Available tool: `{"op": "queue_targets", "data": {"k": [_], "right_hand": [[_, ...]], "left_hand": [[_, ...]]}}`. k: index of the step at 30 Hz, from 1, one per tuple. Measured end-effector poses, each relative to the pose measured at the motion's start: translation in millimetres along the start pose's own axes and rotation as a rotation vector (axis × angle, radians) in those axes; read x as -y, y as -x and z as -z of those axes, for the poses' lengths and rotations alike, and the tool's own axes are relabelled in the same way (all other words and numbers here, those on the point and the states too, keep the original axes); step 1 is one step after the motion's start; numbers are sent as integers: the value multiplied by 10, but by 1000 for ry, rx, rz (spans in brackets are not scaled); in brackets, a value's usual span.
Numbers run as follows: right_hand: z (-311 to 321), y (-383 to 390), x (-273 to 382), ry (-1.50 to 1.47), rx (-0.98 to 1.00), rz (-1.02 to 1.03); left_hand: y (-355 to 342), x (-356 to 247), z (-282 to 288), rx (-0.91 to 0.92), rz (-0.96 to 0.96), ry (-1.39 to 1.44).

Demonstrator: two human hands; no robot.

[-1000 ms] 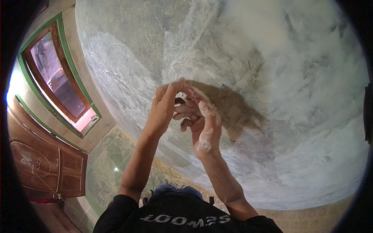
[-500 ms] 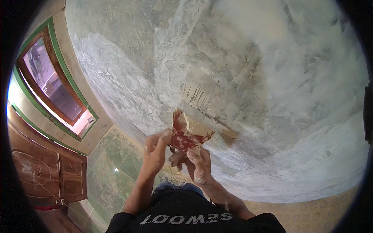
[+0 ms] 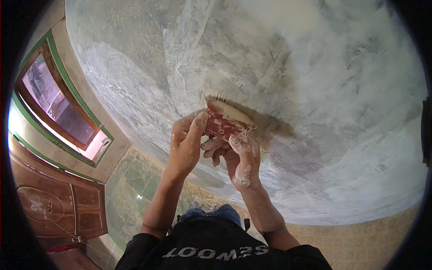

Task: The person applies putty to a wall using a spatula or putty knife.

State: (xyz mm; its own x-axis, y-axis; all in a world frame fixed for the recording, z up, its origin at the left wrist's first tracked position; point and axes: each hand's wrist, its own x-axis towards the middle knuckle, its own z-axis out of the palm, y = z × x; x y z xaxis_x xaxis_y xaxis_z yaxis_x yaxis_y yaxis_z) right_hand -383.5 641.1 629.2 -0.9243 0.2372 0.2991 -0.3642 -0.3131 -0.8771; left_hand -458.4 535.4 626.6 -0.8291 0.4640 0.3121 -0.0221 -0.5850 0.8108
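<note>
Scraper, flat, red and white-smeared, slants down rightward at frame centre, pinched leftward by the white-flecked left hand, lower right by the white-caked right hand.

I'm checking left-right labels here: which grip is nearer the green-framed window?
Left. The left grip, on the left end of the flat red tool, is to the right of the green-framed window; the right grip, at the tool's lower right, is farther away.

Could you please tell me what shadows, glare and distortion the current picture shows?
Head view: a dark shadow falls on the plastered wall, right of the red tool; head view: a small glint on the floor tiles; head view: fisheye bowing of the window, with black corners.
</note>
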Motion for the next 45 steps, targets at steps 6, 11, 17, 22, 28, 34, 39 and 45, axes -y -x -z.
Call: {"op": "queue_targets", "data": {"k": [6, 11, 17, 22, 28, 34, 39, 45], "right_hand": [[28, 249, -92, 72, 41, -70], [117, 562, -419, 50, 24, -142], [193, 362, -385, -39, -103, -222], [3, 121, 82, -8, -1, 4], [15, 158, 207, 237, 84, 157], [325, 66, -86, 274, -16, 84], [606, 373, -615, 261, -52, -83], [719, 858, -895, 297, -79, -262]], "left_hand": [[240, -106, 104, 36, 38, -131], [541, 252, 314, -40, 206, -159], [321, 292, 195, -67, 183, -140], [70, -40, -128, -73, -12, -30], [105, -171, -63, 121, -88, -97], [-116, 343, 59, 109, -243, -298], [204, 761, 293, 80, -54, -352], [717, 1140, 483, 28, 111, -273]]}}
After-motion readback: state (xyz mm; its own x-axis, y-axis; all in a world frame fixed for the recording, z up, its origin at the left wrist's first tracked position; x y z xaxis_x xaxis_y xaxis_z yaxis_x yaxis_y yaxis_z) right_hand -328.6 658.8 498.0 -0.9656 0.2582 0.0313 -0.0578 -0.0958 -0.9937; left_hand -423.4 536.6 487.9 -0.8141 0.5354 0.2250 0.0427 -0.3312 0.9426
